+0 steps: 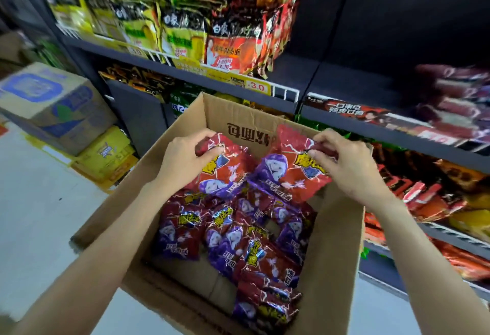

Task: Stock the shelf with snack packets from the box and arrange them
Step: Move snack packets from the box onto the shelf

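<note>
Left grip (pixel 183 159) and right grip (pixel 342 162) each pinch a red packet's (pixel 225 172) top edge above the open box (pixel 336 241), shelf (pixel 291 74) just beyond

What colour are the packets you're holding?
Red with purple, yellow lettering: one packet per hand, left hand, right hand. Head view.

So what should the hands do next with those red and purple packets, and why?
Probably lift both up and out toward the shelf. The left hand already grips one red and purple snack packet, and the right hand pinches a second packet, both held above the loose pile in the open brown cardboard box.
</note>
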The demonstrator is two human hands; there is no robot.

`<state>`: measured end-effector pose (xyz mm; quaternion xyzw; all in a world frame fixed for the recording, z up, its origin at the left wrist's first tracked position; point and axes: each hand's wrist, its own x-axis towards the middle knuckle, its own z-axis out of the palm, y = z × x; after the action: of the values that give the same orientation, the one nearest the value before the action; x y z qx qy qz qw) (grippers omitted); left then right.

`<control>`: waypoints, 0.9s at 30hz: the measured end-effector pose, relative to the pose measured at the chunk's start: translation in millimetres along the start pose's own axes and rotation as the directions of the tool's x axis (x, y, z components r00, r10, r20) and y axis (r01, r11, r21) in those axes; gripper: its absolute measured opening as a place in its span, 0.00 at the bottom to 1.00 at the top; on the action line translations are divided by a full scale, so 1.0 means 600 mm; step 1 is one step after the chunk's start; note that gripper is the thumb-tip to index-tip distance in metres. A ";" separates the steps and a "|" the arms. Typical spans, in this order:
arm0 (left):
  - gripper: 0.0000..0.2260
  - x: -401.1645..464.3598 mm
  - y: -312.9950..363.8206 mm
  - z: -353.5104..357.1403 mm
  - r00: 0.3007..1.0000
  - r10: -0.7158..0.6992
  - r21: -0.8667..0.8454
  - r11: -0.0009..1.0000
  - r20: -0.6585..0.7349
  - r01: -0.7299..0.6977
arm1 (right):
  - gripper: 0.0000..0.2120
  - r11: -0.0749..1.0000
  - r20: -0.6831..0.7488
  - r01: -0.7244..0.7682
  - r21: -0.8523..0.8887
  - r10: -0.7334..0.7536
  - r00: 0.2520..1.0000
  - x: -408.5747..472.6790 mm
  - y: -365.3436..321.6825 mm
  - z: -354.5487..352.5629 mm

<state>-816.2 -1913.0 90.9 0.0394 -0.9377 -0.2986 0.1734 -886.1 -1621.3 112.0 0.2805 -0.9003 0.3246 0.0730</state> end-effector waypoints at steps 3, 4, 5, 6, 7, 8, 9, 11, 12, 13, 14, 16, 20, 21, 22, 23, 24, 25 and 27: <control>0.14 0.022 0.053 0.012 0.999 0.002 0.006 1.000 -0.032 -0.002 | 0.05 0.999 -0.060 -0.035 0.022 0.037 0.997 -0.010 0.018 -0.057; 0.16 0.030 0.073 0.017 0.998 0.013 0.019 1.000 -0.061 -0.011 | 0.07 0.999 -0.085 -0.043 0.033 0.045 0.995 -0.014 0.024 -0.077; 0.17 0.038 0.095 0.021 0.995 0.028 0.037 0.999 -0.091 -0.025 | 0.08 0.998 -0.108 -0.046 0.052 0.052 0.993 -0.017 0.032 -0.097; 0.17 0.047 0.115 0.026 0.990 0.055 0.058 0.997 -0.127 -0.048 | 0.08 0.995 -0.121 -0.050 0.083 0.060 0.991 -0.020 0.042 -0.118; 0.16 0.056 0.135 0.032 0.983 0.087 0.079 0.994 -0.163 -0.075 | 0.07 0.991 -0.131 -0.057 0.119 0.072 0.989 -0.023 0.053 -0.139; 0.16 0.065 0.156 0.039 0.973 0.116 0.096 0.991 -0.200 -0.099 | 0.06 0.986 -0.141 -0.067 0.152 0.089 0.986 -0.027 0.064 -0.161; 0.16 0.075 0.177 0.046 0.963 0.139 0.100 0.988 -0.231 -0.118 | 0.05 0.981 -0.155 -0.077 0.178 0.105 0.982 -0.031 0.075 -0.181; 0.17 0.096 0.219 0.063 0.940 0.183 0.082 0.983 -0.289 -0.166 | 0.05 0.971 -0.198 -0.078 0.228 0.124 0.972 -0.036 0.096 -0.222; 0.15 0.107 0.240 0.073 0.923 0.214 0.091 0.977 -0.321 -0.195 | 0.06 0.964 -0.230 -0.072 0.254 0.133 0.964 -0.037 0.105 -0.242; 0.14 0.119 0.262 0.084 0.902 0.249 0.122 0.968 -0.352 -0.220 | 0.06 0.958 -0.269 -0.065 0.278 0.142 0.952 -0.035 0.116 -0.264; 0.13 0.131 0.283 0.095 0.882 0.279 0.159 0.959 -0.379 -0.235 | 0.07 0.955 -0.313 -0.055 0.293 0.150 0.938 -0.031 0.129 -0.287; 0.12 0.157 0.321 0.115 0.849 0.302 0.191 0.952 -0.434 -0.241 | 0.07 0.959 -0.416 -0.030 0.283 0.151 0.897 -0.012 0.164 -0.333; 0.12 0.218 0.384 0.147 0.812 0.318 0.204 0.947 -0.489 -0.249 | 0.06 0.955 -0.602 0.026 0.295 0.165 0.781 0.051 0.245 -0.417; 0.12 0.232 0.397 0.154 0.803 0.335 0.225 0.941 -0.493 -0.254 | 0.06 0.962 -0.629 0.026 0.272 0.157 0.761 0.070 0.261 -0.432; 0.12 0.247 0.407 0.160 0.798 0.344 0.239 0.937 -0.494 -0.255 | 0.06 0.975 -0.646 0.007 0.223 0.142 0.750 0.090 0.278 -0.442; 0.11 0.260 0.416 0.165 0.799 0.348 0.248 0.935 -0.491 -0.254 | 0.06 0.988 -0.655 -0.025 0.150 0.119 0.746 0.110 0.292 -0.448; 0.11 0.274 0.425 0.168 0.801 0.354 0.260 0.931 -0.483 -0.255 | 0.07 0.996 -0.659 -0.059 0.060 0.084 0.747 0.129 0.306 -0.449; 0.11 0.290 0.432 0.169 0.804 0.363 0.281 0.925 -0.471 -0.254 | 0.07 0.996 -0.655 -0.083 -0.042 0.035 0.754 0.145 0.318 -0.447; 0.12 0.323 0.449 0.165 0.809 0.378 0.332 0.912 -0.451 -0.241 | 0.07 0.951 -0.620 -0.090 -0.296 -0.120 0.776 0.172 0.342 -0.434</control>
<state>-1024.2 -1673.0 228.6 -0.0162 -0.8833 -0.1200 0.4530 -1098.5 -1376.0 235.6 0.1479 -0.8607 0.2540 0.4158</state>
